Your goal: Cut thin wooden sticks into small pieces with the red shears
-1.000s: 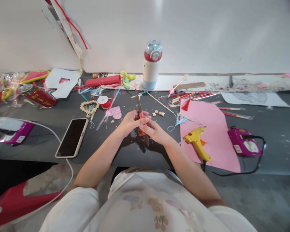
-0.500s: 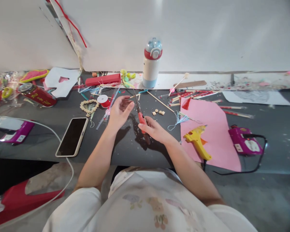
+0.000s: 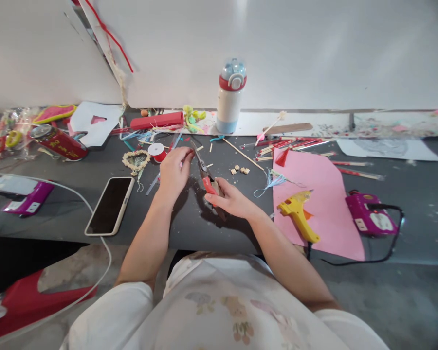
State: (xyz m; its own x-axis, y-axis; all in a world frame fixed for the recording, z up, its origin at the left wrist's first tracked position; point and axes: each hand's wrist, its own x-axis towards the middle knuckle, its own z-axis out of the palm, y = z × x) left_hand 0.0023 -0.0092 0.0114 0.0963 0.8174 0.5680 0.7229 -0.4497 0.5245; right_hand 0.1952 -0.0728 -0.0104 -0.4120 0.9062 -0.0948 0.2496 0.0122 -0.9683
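Observation:
My right hand (image 3: 230, 198) grips a pair of red-handled shears (image 3: 208, 183), its metal jaws pointing up and to the left. Near the jaws' tip, the fingers of my left hand (image 3: 174, 171) are pinched together; what they hold, if anything, is too small to make out. Short bits of wooden stick (image 3: 200, 148) lie just beyond the jaws. A little pile of cut wooden pieces (image 3: 244, 170) rests right of the shears. A long thin stick (image 3: 244, 154) lies slantwise behind that pile. Left of my left hand stands a white spool with red thread (image 3: 156, 152).
A phone (image 3: 109, 206) and a heart-shaped beaded loop (image 3: 136, 161) lie at left, beyond them a red can (image 3: 60, 143). A bottle (image 3: 230, 104) stands at the back. At right, a yellow glue gun (image 3: 298, 214) lies on pink paper (image 3: 328, 194), beside a purple power strip (image 3: 371, 214).
My left hand has gone from spread fingers to a pinch close to the shears' tip. The shears have shifted slightly left in my right hand.

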